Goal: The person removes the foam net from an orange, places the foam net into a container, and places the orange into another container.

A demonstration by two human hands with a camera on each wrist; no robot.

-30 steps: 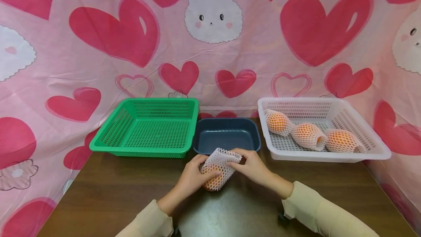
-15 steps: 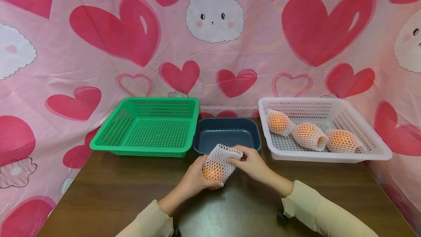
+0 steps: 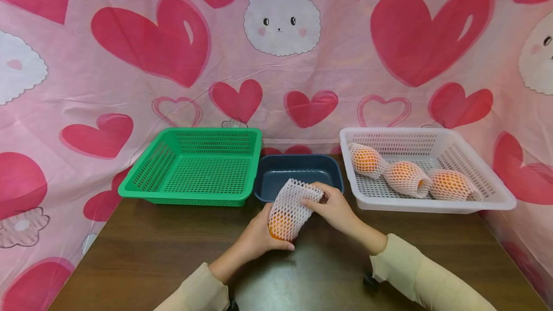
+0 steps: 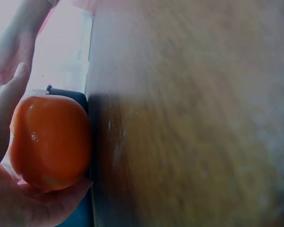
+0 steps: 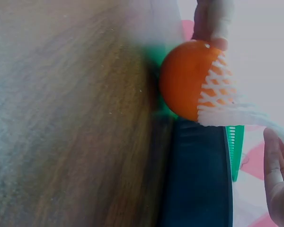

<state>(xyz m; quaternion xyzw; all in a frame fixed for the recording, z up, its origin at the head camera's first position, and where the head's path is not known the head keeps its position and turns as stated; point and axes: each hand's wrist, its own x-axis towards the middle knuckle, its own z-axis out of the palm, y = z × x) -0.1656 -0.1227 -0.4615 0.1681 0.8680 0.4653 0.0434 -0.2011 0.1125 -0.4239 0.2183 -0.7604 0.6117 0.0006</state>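
Over the table's middle, my left hand holds a smooth, round orange from its left side, thumb below it. A white foam net sleeve covers the orange's upper part and sticks up beyond it. My right hand pinches the sleeve's upper right edge between thumb and fingers. In the left wrist view the orange's bare end faces the camera, cupped by the fingers. In the right wrist view the foam net covers only one side of the orange and stretches toward the right hand.
A green basket with nothing in it stands at the back left. Between the baskets sits a dark blue tray, partly behind the hands. The white basket at right holds three oranges in foam nets. A pink heart-patterned cloth hangs behind.
The foam sleeve has slid up and away from the orange, drawn by my right hand, which has moved slightly up. My left thumb has shifted from the orange's front to its lower edge.
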